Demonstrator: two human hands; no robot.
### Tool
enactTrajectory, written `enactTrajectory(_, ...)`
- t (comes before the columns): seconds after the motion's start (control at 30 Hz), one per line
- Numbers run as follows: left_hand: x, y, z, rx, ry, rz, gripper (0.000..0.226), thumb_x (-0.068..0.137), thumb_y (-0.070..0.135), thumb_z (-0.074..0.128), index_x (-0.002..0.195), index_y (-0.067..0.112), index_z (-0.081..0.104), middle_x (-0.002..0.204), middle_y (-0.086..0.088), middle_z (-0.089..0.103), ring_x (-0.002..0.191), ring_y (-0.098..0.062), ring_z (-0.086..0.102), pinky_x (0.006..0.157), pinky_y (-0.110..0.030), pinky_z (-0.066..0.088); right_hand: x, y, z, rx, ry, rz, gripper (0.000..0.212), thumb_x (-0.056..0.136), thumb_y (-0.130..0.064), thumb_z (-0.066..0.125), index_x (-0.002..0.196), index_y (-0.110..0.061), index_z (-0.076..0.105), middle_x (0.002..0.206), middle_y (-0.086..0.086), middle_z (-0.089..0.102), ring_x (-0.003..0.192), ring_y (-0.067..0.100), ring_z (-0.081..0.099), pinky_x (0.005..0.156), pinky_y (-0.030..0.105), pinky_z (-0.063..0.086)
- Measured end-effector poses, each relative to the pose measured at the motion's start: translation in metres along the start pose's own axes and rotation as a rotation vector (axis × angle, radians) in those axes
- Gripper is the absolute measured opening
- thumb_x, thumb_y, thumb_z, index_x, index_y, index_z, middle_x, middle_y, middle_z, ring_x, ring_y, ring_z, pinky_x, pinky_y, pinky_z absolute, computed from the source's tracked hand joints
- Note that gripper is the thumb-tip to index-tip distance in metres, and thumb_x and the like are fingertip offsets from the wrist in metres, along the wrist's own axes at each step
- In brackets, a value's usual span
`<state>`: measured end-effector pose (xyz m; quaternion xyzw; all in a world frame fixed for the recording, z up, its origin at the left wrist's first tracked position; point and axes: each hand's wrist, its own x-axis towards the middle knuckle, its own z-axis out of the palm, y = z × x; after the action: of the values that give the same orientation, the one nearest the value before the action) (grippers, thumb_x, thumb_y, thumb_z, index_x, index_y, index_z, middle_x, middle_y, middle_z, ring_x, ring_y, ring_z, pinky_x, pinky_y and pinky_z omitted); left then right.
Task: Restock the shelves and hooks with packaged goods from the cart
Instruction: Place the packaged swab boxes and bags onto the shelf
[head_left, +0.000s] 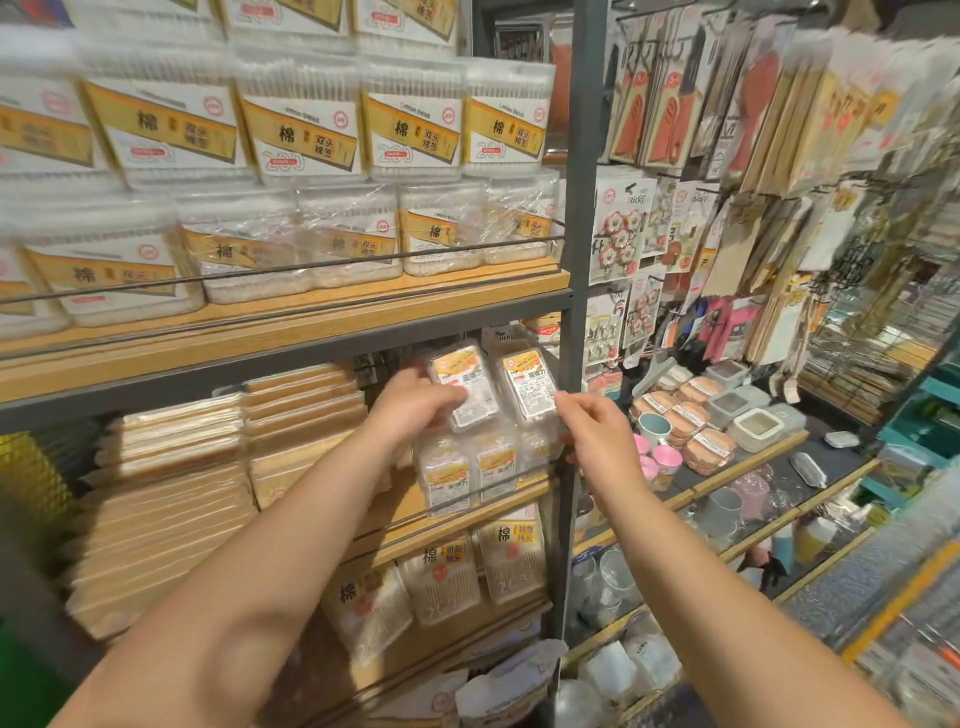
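Two clear plastic packs with yellow-and-white labels sit side by side on top of a stack on the middle shelf (457, 525). My left hand (415, 402) grips the left pack (465, 382) at its lower left edge. My right hand (589, 426) pinches the lower right corner of the right pack (527, 387), next to the grey upright post (574, 312). Beneath them stand more packs of the same kind (467, 467) behind a thin wire rail. No cart is in view.
Cotton swab boxes (306, 119) fill the upper shelf. Flat tan packets (171, 488) are stacked to the left of my hands. Swab bags (441, 571) lie on the shelf below. Right of the post hang carded goods (691, 104), above lidded containers (727, 410) and cups.
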<state>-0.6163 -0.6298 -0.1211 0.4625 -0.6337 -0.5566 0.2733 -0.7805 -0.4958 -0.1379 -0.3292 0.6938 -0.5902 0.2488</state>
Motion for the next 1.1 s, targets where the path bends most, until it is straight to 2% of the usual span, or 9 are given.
enactTrajectory(0.07, 0.01, -0.002, -0.011, 0.078, 0.09, -0.074, 0.028, 0.084, 0.038, 0.07, 0.099, 0.015, 0.065, 0.1, -0.002, 0.069, 0.089, -0.017, 0.066, 0.081, -0.033, 0.056, 0.004, 0.004, -0.006, -0.014, 0.001, -0.008, 0.015, 0.095, -0.033, 0.059, 0.099, -0.019, 0.063, 0.093, -0.002, 0.065, 0.084, 0.014, 0.061, 0.073, 0.028, 0.046)
enactTrajectory(0.17, 0.028, -0.011, -0.039, -0.061, 0.229, -0.136, 0.01, 0.096, 0.019, 0.06, 0.089, 0.011, 0.06, 0.091, -0.006, 0.063, 0.074, -0.017, 0.061, 0.056, -0.025, 0.056, 0.005, 0.012, -0.011, -0.002, -0.055, -0.025, 0.016, 0.097, -0.032, 0.056, 0.105, -0.02, 0.062, 0.096, -0.004, 0.065, 0.085, 0.01, 0.06, 0.076, 0.027, 0.045)
enactTrajectory(0.3, 0.048, -0.016, -0.071, -0.025, 0.35, -0.1, 0.01, 0.092, 0.024, 0.063, 0.084, 0.019, 0.058, 0.094, -0.004, 0.067, 0.1, -0.028, 0.066, 0.096, -0.046, 0.053, 0.01, 0.019, -0.005, 0.022, -0.159, 0.016, 0.013, 0.098, -0.028, 0.056, 0.097, -0.016, 0.061, 0.078, 0.0, 0.058, 0.071, 0.013, 0.053, 0.063, 0.027, 0.041)
enactTrajectory(0.4, 0.053, -0.012, -0.076, 0.013, 0.377, 0.012, 0.011, 0.094, 0.022, 0.058, 0.084, 0.024, 0.056, 0.097, -0.003, 0.064, 0.095, -0.022, 0.064, 0.093, -0.044, 0.054, 0.011, 0.025, 0.007, 0.002, -0.295, -0.028, 0.025, 0.093, -0.026, 0.058, 0.075, -0.01, 0.055, 0.065, 0.006, 0.05, 0.062, 0.019, 0.048, 0.058, 0.029, 0.036)
enactTrajectory(0.6, 0.08, -0.024, -0.079, 0.149, 0.318, 0.013, 0.013, 0.083, 0.025, 0.067, 0.081, 0.019, 0.056, 0.094, -0.011, 0.057, 0.088, -0.023, 0.055, 0.094, -0.05, 0.05, -0.001, 0.031, 0.01, -0.185, -0.462, -0.1, 0.019, 0.088, -0.022, 0.061, 0.069, -0.018, 0.064, 0.066, -0.003, 0.065, 0.064, 0.008, 0.061, 0.068, 0.03, 0.049)
enactTrajectory(0.73, 0.054, -0.003, -0.06, 0.133, 0.375, 0.054, 0.014, 0.086, 0.031, 0.067, 0.085, 0.021, 0.057, 0.103, -0.01, 0.064, 0.101, -0.03, 0.063, 0.098, -0.05, 0.051, 0.004, 0.032, -0.009, -0.19, -0.186, -0.185, 0.01, 0.089, -0.021, 0.064, 0.087, -0.011, 0.065, 0.075, 0.001, 0.064, 0.065, 0.001, 0.057, 0.057, 0.008, 0.04)
enactTrajectory(0.8, 0.041, 0.006, -0.045, 0.156, 0.416, 0.05, 0.02, 0.087, 0.038, 0.067, 0.087, 0.022, 0.056, 0.107, -0.005, 0.063, 0.104, -0.026, 0.062, 0.096, -0.042, 0.052, 0.011, 0.035, -0.015, -0.122, -0.016, -0.205, 0.016, 0.087, -0.023, 0.07, 0.096, -0.012, 0.061, 0.077, 0.005, 0.061, 0.062, 0.004, 0.054, 0.057, 0.008, 0.04)
enactTrajectory(0.93, 0.02, 0.002, -0.011, 0.163, 0.298, -0.09, 0.026, 0.091, 0.039, 0.065, 0.1, 0.015, 0.064, 0.089, 0.003, 0.064, 0.075, -0.01, 0.059, 0.055, -0.021, 0.052, 0.02, 0.041, -0.004, -0.15, 0.046, -0.385, 0.043, 0.081, -0.038, 0.072, 0.108, -0.006, 0.06, 0.092, 0.007, 0.056, 0.075, 0.021, 0.053, 0.068, 0.02, 0.044)
enactTrajectory(1.1, 0.018, 0.001, 0.005, 0.138, 0.188, -0.086, 0.035, 0.08, 0.055, 0.069, 0.093, 0.023, 0.071, 0.095, 0.004, 0.075, 0.091, -0.014, 0.07, 0.091, -0.032, 0.052, 0.012, 0.046, 0.013, -0.225, 0.08, -0.363, 0.053, 0.08, -0.03, 0.079, 0.121, -0.005, 0.057, 0.106, 0.001, 0.05, 0.085, 0.019, 0.055, 0.069, 0.01, 0.037)
